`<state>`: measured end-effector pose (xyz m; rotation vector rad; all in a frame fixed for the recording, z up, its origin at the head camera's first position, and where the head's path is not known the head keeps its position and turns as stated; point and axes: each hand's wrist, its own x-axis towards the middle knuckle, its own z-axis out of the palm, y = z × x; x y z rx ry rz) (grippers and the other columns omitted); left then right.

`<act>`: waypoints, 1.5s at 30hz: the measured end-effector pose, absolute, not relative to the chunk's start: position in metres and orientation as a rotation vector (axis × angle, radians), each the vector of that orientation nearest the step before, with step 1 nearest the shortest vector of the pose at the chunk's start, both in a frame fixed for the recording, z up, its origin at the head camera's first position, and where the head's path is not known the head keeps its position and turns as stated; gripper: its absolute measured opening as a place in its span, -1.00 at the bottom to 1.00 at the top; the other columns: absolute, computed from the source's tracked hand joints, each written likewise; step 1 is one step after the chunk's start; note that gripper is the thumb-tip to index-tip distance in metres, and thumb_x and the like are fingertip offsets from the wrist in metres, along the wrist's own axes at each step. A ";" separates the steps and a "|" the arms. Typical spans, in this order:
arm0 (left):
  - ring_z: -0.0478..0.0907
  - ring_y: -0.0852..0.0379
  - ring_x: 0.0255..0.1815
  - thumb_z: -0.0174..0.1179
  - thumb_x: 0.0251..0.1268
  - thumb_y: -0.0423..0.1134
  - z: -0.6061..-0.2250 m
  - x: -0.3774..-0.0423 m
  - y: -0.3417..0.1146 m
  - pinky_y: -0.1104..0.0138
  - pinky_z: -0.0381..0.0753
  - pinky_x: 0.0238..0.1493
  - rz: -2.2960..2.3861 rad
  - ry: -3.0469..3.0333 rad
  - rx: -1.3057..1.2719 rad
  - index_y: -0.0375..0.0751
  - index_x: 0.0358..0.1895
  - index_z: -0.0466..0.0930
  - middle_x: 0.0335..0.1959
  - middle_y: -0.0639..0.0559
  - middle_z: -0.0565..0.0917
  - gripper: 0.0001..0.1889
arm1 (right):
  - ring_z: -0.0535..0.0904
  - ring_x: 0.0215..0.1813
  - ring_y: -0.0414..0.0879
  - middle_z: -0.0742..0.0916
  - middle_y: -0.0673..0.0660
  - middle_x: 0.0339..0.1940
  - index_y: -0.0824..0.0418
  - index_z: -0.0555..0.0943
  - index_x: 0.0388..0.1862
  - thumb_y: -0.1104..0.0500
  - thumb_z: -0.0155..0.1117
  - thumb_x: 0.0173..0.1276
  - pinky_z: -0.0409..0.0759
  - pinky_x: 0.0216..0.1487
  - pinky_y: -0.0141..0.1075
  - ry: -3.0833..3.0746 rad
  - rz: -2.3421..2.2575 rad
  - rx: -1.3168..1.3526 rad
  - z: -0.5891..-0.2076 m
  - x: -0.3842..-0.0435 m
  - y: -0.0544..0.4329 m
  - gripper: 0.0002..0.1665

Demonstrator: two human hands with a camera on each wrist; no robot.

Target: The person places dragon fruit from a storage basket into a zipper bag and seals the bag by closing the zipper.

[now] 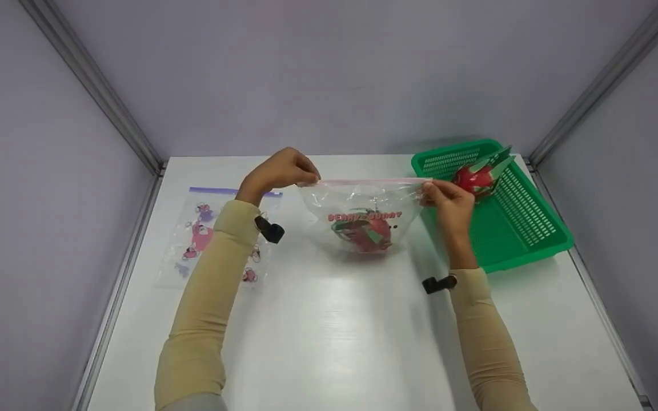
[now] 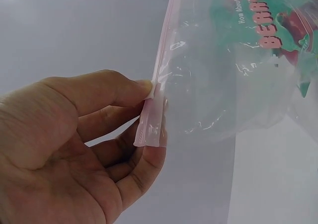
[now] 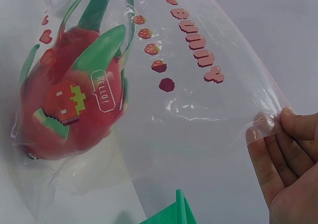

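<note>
A clear zip bag (image 1: 317,200) with a pink top strip and pink lettering hangs between my two hands. Inside it lies a red dragon fruit with green leaves (image 3: 74,95), low in the bag. My left hand (image 1: 284,170) pinches one top corner between thumb and fingers; in the left wrist view a pink slider (image 2: 150,89) sits by the thumb tip. The opposite top corner is pinched by my right hand (image 1: 449,202), thumb against fingers. The top edge is stretched straight, and the bag's underside is close to the table; whether it touches cannot be told.
A green plastic basket (image 1: 497,240) stands at the right, with another dragon fruit (image 1: 473,180) at its far end. Flat on the table at the left lies a second zip bag (image 1: 177,251) with a purple strip, partly under my left arm. Grey-white walls enclose the white table (image 1: 329,342).
</note>
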<state>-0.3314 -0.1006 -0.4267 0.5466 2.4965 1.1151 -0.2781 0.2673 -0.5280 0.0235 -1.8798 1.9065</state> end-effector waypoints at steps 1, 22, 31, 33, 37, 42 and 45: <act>0.73 -0.14 0.13 0.27 0.51 -0.22 -0.426 -0.331 -0.101 -0.02 0.69 0.28 1.114 2.498 0.545 -0.29 0.06 0.83 0.20 -0.21 0.76 -0.73 | 0.76 -0.36 -0.16 0.83 -0.05 -0.37 0.50 0.79 -0.05 0.29 0.43 0.48 0.81 -0.21 -0.34 -1.880 1.907 0.022 -0.528 -0.278 0.268 -0.76; 0.69 -0.12 -0.02 0.27 0.49 -0.22 -0.429 -0.331 -0.112 0.03 0.70 0.18 1.151 2.498 0.510 -0.29 0.07 0.82 0.19 -0.21 0.75 -0.72 | 0.77 -0.32 -0.13 0.84 0.03 -0.33 0.44 0.80 -0.04 0.21 0.46 0.48 0.82 -0.16 -0.33 -1.905 1.918 -0.023 -0.528 -0.275 0.271 -0.73; 0.70 -0.12 -0.01 0.29 0.50 -0.21 -0.431 -0.333 -0.114 0.04 0.71 0.19 1.167 2.498 0.484 -0.28 0.07 0.82 0.14 -0.21 0.77 -0.73 | 0.78 -0.33 -0.14 0.84 0.00 -0.35 0.46 0.80 -0.06 0.23 0.47 0.47 0.82 -0.19 -0.32 -1.891 1.916 -0.015 -0.528 -0.276 0.269 -0.74; 0.71 -0.11 -0.01 0.29 0.51 -0.19 -0.432 -0.332 -0.115 0.04 0.72 0.21 1.174 2.497 0.476 -0.28 0.08 0.82 0.12 -0.20 0.77 -0.72 | 0.78 -0.34 -0.15 0.84 -0.01 -0.35 0.45 0.80 -0.06 0.23 0.47 0.47 0.82 -0.19 -0.32 -1.895 1.916 -0.014 -0.528 -0.277 0.269 -0.74; 0.71 -0.20 0.04 0.29 0.53 -0.18 -0.435 -0.331 -0.117 0.04 0.72 0.23 1.216 2.483 0.470 -0.29 0.11 0.80 0.11 -0.19 0.77 -0.71 | 0.77 -0.34 -0.15 0.84 0.01 -0.35 0.47 0.79 -0.06 0.23 0.47 0.47 0.82 -0.20 -0.33 -1.894 1.938 -0.014 -0.529 -0.278 0.269 -0.72; 0.70 -0.26 0.12 0.28 0.54 -0.17 -0.439 -0.330 -0.119 0.02 0.72 0.25 1.292 2.469 0.466 -0.27 0.11 0.79 0.10 -0.20 0.76 -0.71 | 0.76 -0.32 -0.15 0.83 -0.01 -0.34 0.49 0.78 -0.02 0.22 0.44 0.49 0.81 -0.19 -0.34 -1.922 1.952 -0.007 -0.529 -0.279 0.270 -0.69; 0.68 -0.23 0.15 0.27 0.56 -0.17 -0.443 -0.330 -0.121 0.03 0.71 0.27 1.348 2.456 0.467 -0.24 0.12 0.78 0.11 -0.18 0.75 -0.73 | 0.76 -0.29 -0.14 0.83 -0.02 -0.31 0.48 0.78 0.00 0.20 0.43 0.51 0.82 -0.17 -0.33 -1.939 1.955 0.000 -0.529 -0.279 0.270 -0.69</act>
